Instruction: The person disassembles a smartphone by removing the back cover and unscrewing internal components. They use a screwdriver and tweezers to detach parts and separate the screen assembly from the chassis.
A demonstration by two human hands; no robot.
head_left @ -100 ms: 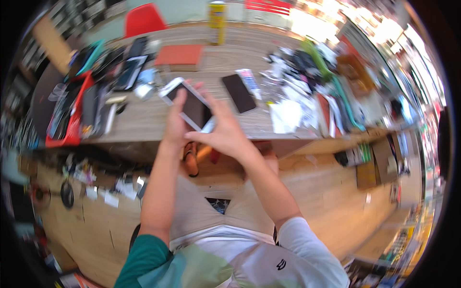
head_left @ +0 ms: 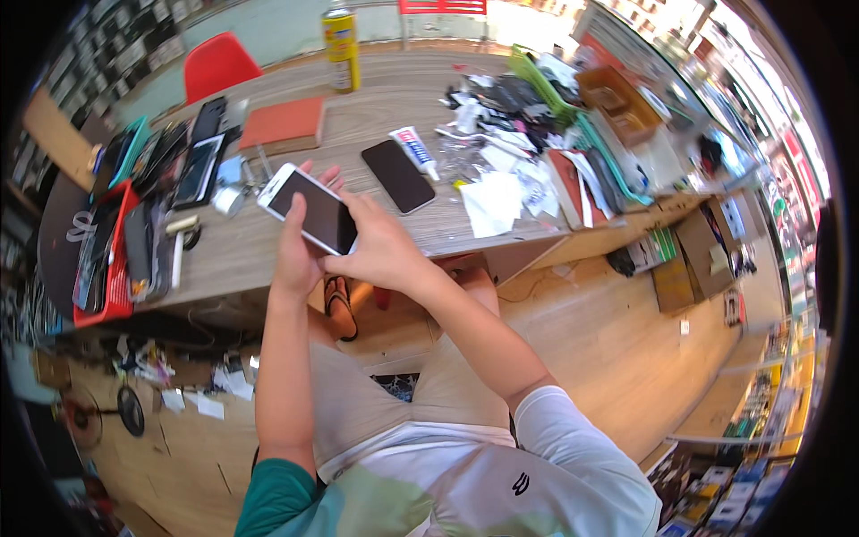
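Observation:
A white-framed smartphone (head_left: 320, 213) with a dark screen is held above the near edge of the desk, tilted with its screen up. My left hand (head_left: 293, 255) grips its left side, the thumb over the edge and some fingertips showing past the far side. My right hand (head_left: 386, 249) closes on its right end, the fingers partly hidden. Just right of the held phone, a black smartphone (head_left: 398, 176) lies on the desk beside a white and blue tube (head_left: 412, 150).
The wooden desk (head_left: 268, 268) carries a red basket (head_left: 118, 285), an orange-brown box (head_left: 283, 123) and a yellow spray can (head_left: 342, 52). On the right are crumpled scraps, white paper (head_left: 492, 204), a green basket (head_left: 544, 85) and a brown tray (head_left: 619, 106). A red chair (head_left: 219, 67) stands beyond.
The view has swung to the right, so the desk things appear further left, and the picture is sharper. Both hands still hold the white-framed smartphone.

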